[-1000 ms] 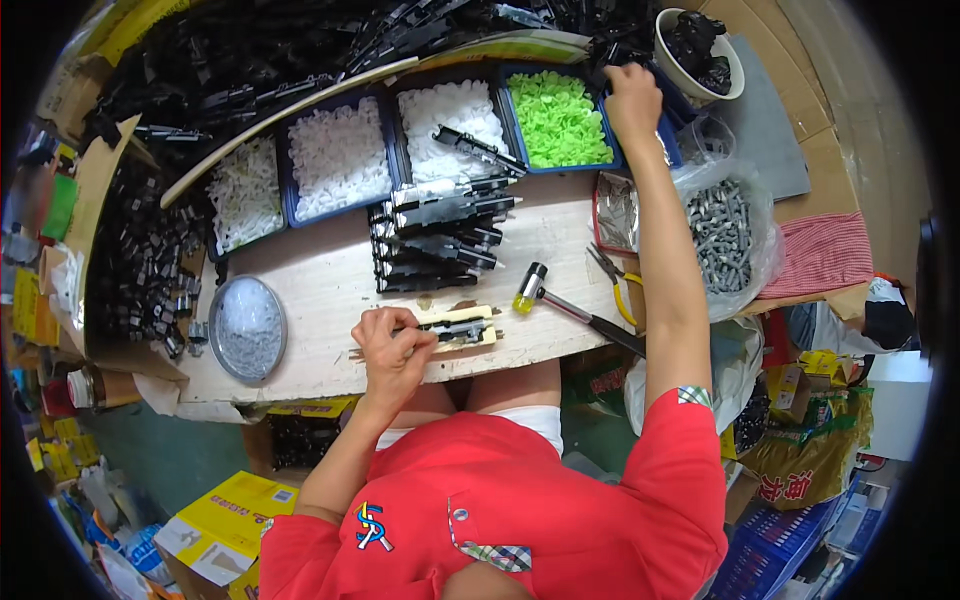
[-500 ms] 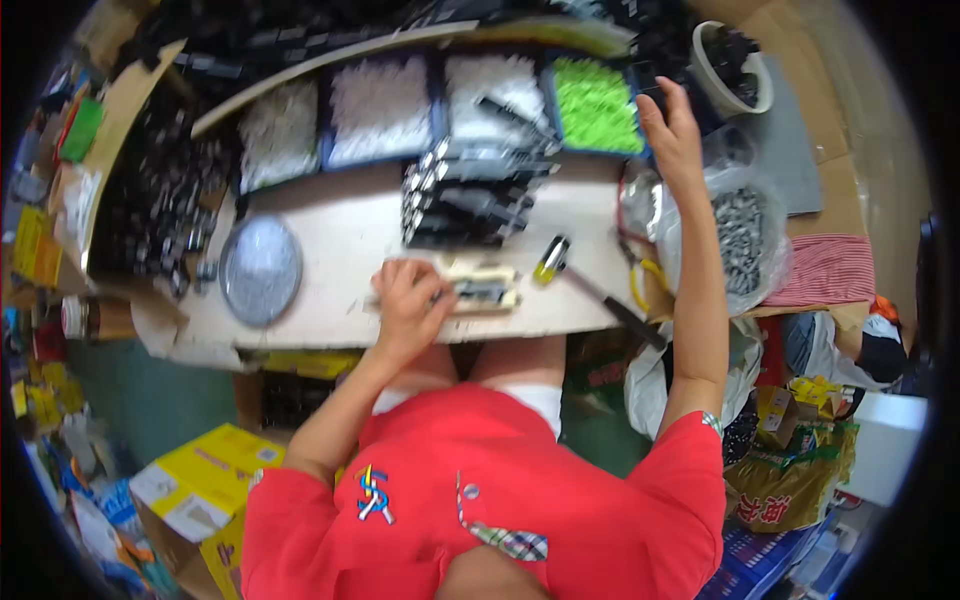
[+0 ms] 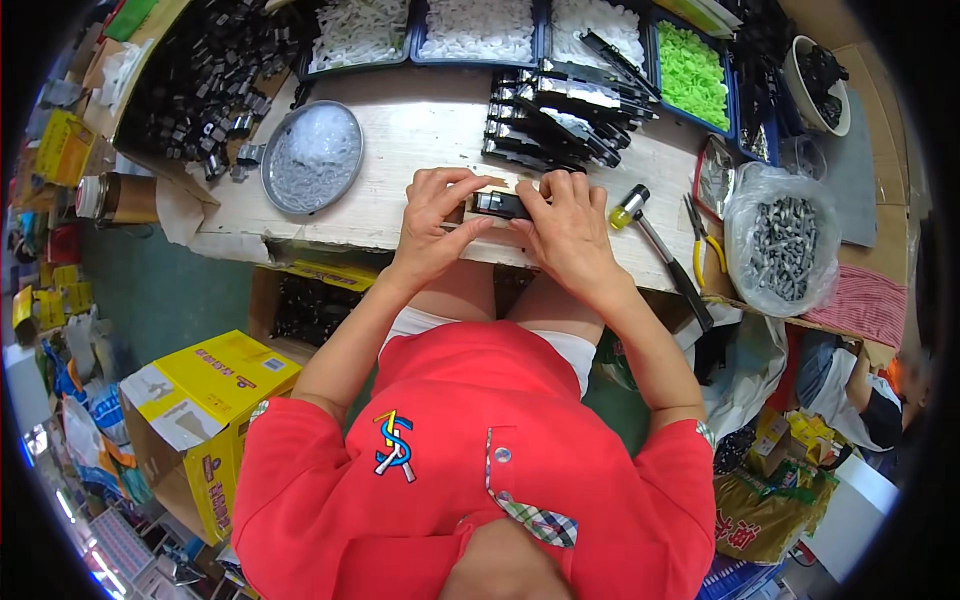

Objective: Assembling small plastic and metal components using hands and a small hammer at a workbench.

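My left hand (image 3: 435,222) is curled round the left end of a cream holding block (image 3: 487,230) at the table's front edge, thumb and forefinger on opposite sides. A small black plastic part (image 3: 500,204) lies in the block. My right hand (image 3: 575,232) is closed at the part's right end, its thumb against it; the fingers hide much of that end. Just behind sits a stack of long black and silver pieces (image 3: 570,115). To the right a hammer (image 3: 660,250) with a yellow-and-black head lies beside pliers (image 3: 708,245) with yellow handles.
Trays of white pieces (image 3: 475,30) and a tray of green pieces (image 3: 692,75) line the back. A round grey dish (image 3: 312,160) stands left, near a heap of black parts (image 3: 205,90). At right are a plastic bag of metal parts (image 3: 782,245) and a white bucket (image 3: 840,110).
My right hand has come back from beside the green tray to the block. My left hand stays at the block's left end. The whole view has shifted.
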A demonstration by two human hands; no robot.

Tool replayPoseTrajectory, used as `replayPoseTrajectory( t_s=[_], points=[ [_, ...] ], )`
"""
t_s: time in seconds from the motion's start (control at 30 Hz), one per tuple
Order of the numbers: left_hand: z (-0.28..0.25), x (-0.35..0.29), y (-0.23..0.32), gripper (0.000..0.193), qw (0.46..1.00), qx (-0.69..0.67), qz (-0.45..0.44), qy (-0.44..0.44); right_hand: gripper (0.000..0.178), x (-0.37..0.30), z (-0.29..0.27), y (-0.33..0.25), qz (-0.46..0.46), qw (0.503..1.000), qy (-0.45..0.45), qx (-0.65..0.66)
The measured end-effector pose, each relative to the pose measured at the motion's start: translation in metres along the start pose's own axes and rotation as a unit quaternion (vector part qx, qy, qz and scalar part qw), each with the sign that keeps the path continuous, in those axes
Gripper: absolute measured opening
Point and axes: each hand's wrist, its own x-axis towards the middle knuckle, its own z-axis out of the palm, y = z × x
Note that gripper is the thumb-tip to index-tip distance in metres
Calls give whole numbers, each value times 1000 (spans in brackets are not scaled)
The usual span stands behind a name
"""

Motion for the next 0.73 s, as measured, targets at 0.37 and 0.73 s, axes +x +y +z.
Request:
replayPoseTrajectory(
  t_s=[0.37, 0.73],
  points=[
    [2, 8, -7, 42, 999, 26, 5, -29, 30, 10, 11, -5, -13, 1000, -1, 9],
    [-9, 28, 10, 47, 959, 196, 144, -142, 22, -58, -24, 56, 157, 978, 132, -22]
  ],
)
